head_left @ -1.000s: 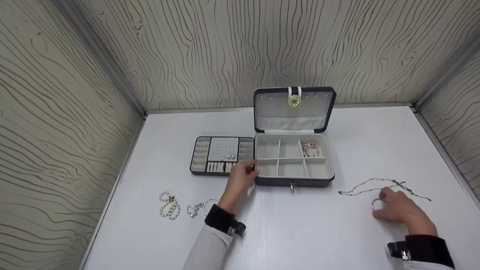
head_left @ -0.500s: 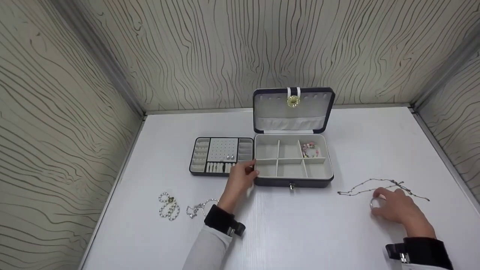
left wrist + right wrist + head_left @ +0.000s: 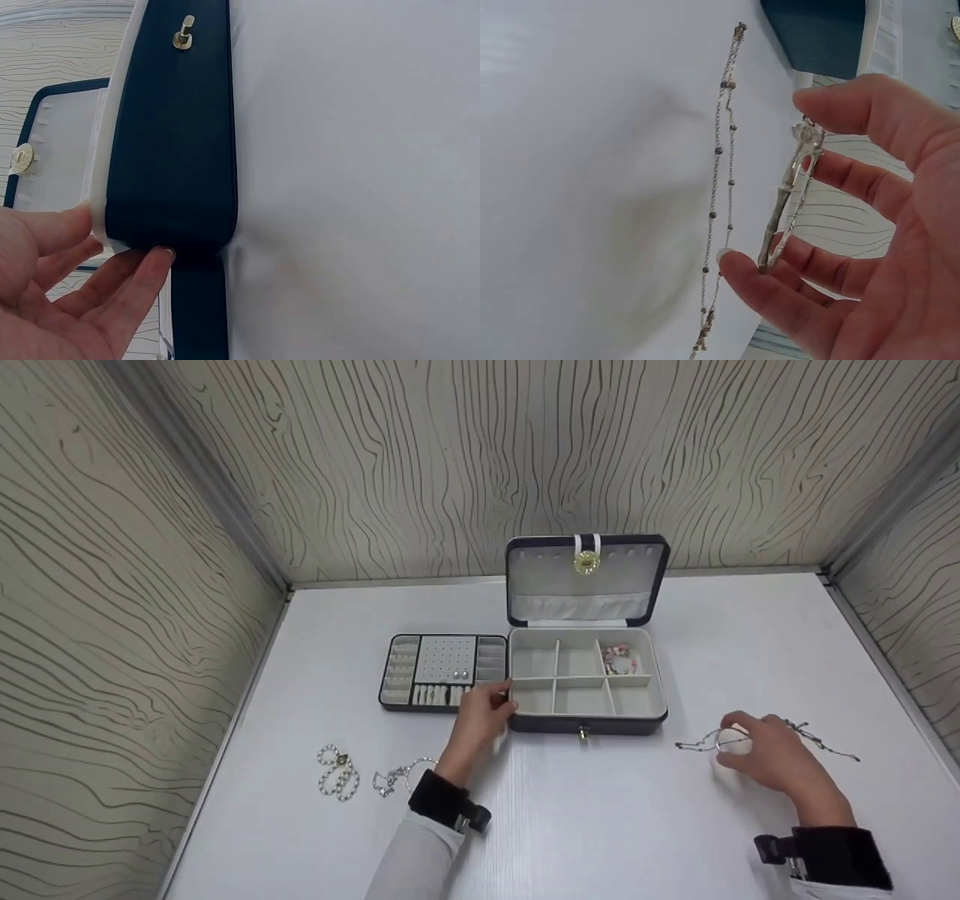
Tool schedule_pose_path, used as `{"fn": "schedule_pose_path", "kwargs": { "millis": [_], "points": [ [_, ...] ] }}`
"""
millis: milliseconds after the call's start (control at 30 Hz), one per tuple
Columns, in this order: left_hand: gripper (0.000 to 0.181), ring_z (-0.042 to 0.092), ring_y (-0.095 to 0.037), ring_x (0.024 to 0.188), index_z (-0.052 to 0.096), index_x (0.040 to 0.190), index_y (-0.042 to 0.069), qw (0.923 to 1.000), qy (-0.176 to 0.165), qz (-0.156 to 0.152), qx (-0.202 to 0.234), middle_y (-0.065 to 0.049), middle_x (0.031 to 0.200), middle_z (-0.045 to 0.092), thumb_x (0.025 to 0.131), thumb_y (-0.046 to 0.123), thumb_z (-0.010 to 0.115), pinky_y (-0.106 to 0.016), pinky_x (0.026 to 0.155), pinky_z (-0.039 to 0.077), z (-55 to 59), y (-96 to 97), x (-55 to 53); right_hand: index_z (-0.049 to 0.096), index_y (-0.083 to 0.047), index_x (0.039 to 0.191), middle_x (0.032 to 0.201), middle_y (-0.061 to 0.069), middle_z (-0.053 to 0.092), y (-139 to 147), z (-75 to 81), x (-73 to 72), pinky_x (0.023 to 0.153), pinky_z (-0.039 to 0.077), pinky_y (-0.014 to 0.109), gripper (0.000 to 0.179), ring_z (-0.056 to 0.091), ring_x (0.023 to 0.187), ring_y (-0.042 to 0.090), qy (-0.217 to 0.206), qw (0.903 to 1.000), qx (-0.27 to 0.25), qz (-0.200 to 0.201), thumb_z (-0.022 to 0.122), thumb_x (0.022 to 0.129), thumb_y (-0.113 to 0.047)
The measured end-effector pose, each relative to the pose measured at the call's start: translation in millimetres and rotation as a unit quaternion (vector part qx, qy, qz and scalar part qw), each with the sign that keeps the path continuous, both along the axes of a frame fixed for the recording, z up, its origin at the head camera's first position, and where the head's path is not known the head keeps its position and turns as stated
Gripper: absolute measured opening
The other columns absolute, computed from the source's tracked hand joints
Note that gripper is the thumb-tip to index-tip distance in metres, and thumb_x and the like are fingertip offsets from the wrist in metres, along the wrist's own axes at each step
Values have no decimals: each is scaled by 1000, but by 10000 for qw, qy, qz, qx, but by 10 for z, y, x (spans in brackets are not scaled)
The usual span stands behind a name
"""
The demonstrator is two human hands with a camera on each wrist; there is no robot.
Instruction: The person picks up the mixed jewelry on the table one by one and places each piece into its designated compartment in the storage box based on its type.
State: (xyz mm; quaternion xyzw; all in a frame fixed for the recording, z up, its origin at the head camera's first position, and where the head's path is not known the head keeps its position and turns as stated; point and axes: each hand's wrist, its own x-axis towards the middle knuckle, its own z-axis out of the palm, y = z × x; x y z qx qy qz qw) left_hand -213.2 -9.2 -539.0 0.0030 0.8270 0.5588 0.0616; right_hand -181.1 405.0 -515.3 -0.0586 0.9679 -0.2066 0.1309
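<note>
Right wrist view: the right hand [image 3: 915, 240] holds the bangle [image 3: 782, 196] by its edges, thumb at one end and a finger at the other, near the right front of the box [image 3: 821, 37]. Held at so few points, it could twist out and drop if the fingers ease. The necklace [image 3: 712, 215] lies just beside it, and a dip of the hand might snag a strand.

Left wrist view: the left hand [image 3: 67, 315] grips the box's left front corner. A hard push there could slide the box; a tug could knock the tray [image 3: 199, 307], just left of it.

Head view: the tray's earrings [image 3: 465, 675] might be jolted loose by such a knock. Counted: one box with six compartments, one bracelet [image 3: 609, 660] in its back right compartment; one tray and two earrings left of the box; one string of pearls [image 3: 343, 760], one chain [image 3: 385, 784] and one loop [image 3: 409, 771] to its left front, the loop partly hidden by the left wrist; one necklace and one held bangle to its right front.
</note>
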Motion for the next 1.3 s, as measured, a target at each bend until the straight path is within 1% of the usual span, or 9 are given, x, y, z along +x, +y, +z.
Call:
{"fn": "schedule_pose_path", "kwargs": {
  "millis": [133, 267, 467, 633, 833, 1000, 1067, 1167, 1300],
  "points": [
    [45, 67, -31, 81, 56, 134, -1, 10000, -20, 10, 23, -8, 92, 68, 90, 3, 66, -27, 59, 55, 5, 1, 6, 55, -4, 125, 108, 37, 50, -132, 73, -35, 67, 48, 54, 52, 54, 89, 45, 296, 9995, -140, -5, 75, 83, -27],
    [45, 66, -33, 79, 56, 134, -1, 9999, -40, 24, 95, -8, 89, 68, 90, 3, 66, -28, 58, 55, 6, 0, 10, 53, -4, 127, 111, 34, 50, -281, 169, -92, 68, 48, 56, 52, 54, 94, 47, 675, 9972, -336, -20, 75, 84, -26],
    [46, 66, -34, 76, 56, 135, 1, 9999, -103, 69, 30, -6, 89, 68, 91, 4, 66, -25, 54, 51, -8, 3, -4, 53, -6, 127, 109, 26, 55, -494, 293, -196, 67, 47, 49, 51, 56, 93, 40, 1274, 9902, -569, 20, 75, 84, -23],
    [46, 65, -35, 75, 56, 135, 1, 9999, -146, 69, 62, -6, 88, 68, 91, 4, 67, -26, 54, 51, -17, 5, -8, 53, -8, 126, 108, 22, 55, -671, 341, -283, 72, 47, 50, 50, 58, 97, 39, 1421, 9862, -849, 82, 76, 84, -23],
    [46, 64, -36, 71, 56, 135, 1, 9997, -193, 69, 120, -4, 83, 67, 91, 4, 67, -24, 51, 49, -3, 3, -4, 51, -8, 128, 110, 20, 56, -855, 308, -382, 73, 47, 49, 51, 57, 99, 38, 1332, 9840, -1177, 114, 75, 87, -28],
    [46, 64, -32, 70, 56, 135, 0, 10000, -53, 39, 36, -4, 84, 68, 91, 4, 67, -24, 51, 49, -2, -1, -3, 51, -8, 130, 113, 21, 58, -979, 221, -434, 79, 48, 53, 52, 57, 103, 38, 1383, 9823, -1263, 33, 74, 88, -29],
    [45, 65, -33, 71, 56, 134, -1, 10000, 5, 22, -1, -5, 85, 68, 90, 4, 67, -24, 52, 50, -6, -3, -5, 52, -9, 129, 114, 20, 59, -1017, 173, -451, 80, 47, 54, 51, 57, 105, 38, 1413, 9818, -1267, 36, 74, 88, -29],
    [46, 65, -34, 72, 56, 134, -1, 10000, -1, 8, -3, -5, 85, 68, 91, 4, 67, -25, 52, 50, -6, -3, -8, 54, -8, 128, 117, 19, 58, -1059, 104, -476, 81, 48, 54, 51, 58, 106, 38, 1383, 9829, -1209, 89, 75, 87, -30],
    [46, 64, -31, 68, 55, 135, -1, 10000, 30, -13, -25, -4, 84, 68, 91, 4, 67, -25, 51, 50, 1, -5, -3, 56, -4, 126, 116, 17, 59, -1093, 32, -511, 81, 47, 53, 53, 60, 100, 35, 1314, 9869, -913, 202, 77, 84, -29]
  ]
}}
